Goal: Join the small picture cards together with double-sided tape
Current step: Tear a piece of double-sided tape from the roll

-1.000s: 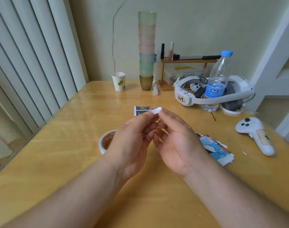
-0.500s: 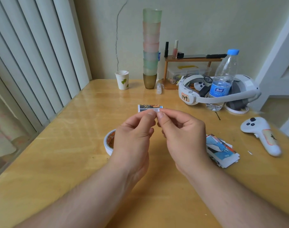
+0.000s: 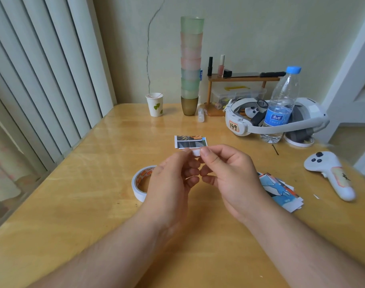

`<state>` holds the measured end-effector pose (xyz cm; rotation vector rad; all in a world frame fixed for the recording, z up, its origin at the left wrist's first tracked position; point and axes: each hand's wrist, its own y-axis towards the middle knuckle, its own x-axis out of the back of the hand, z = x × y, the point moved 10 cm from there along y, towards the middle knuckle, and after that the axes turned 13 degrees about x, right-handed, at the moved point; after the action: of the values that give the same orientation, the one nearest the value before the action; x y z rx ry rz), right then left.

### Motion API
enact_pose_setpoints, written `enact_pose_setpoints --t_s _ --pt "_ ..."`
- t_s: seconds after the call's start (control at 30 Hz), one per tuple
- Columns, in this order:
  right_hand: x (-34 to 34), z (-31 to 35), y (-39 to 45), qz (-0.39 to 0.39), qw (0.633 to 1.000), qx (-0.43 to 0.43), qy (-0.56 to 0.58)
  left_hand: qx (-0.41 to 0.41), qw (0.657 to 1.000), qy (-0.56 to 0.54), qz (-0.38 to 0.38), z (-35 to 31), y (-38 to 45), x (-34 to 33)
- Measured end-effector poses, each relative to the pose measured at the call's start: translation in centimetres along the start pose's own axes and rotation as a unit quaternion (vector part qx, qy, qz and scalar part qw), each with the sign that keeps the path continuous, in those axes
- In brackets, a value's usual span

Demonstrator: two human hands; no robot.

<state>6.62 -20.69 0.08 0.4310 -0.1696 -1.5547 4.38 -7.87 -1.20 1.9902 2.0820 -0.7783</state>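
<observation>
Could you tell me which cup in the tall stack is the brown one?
The bottom cup of the stack, standing on the table; those above are pale green or pink.

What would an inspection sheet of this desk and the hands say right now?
Surface: wooden table, glossy.
Job's things: tape roll beside left wrist; one picture card lying flat beyond the hands; card pile by right hand.
Clutter: water bottle, headset, controller, paper cup, cup stack.
Hands: left hand and right hand both pinch a small white tape piece.
Cables: nothing seen.
Surroundings: vertical blinds, cracked wall.
</observation>
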Motion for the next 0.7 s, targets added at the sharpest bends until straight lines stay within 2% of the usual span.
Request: enact_pose_setpoints --t_s 0.17,0.27,0.37,0.47,0.7 --pt "0.6 0.0 0.3 -0.014 1.0 0.001 0.002 0.007 1.0 0.008 0.002 0.3 0.2 0.5" --pt "2.1 1.7 0.6 -0.049 0.994 0.072 -0.072 -0.033 0.998 0.061 0.014 -0.2 0.0 0.6" --pt "2.1 5.2 0.2 -0.015 0.943 0.214 -0.254 -0.065 0.992 0.1 0.042 -0.4 -0.5 0.3" --pt "0.8 8.0 -1.0 0.012 0.88 0.332 -0.338 -0.08 0.988 0.112 0.075 -0.4 -0.9 -0.2" --pt "0.6 9.3 -1.6 0.005 0.85 0.385 -0.361 -0.101 0.985 0.109 0.085 -1.0 -1.4 -0.2"
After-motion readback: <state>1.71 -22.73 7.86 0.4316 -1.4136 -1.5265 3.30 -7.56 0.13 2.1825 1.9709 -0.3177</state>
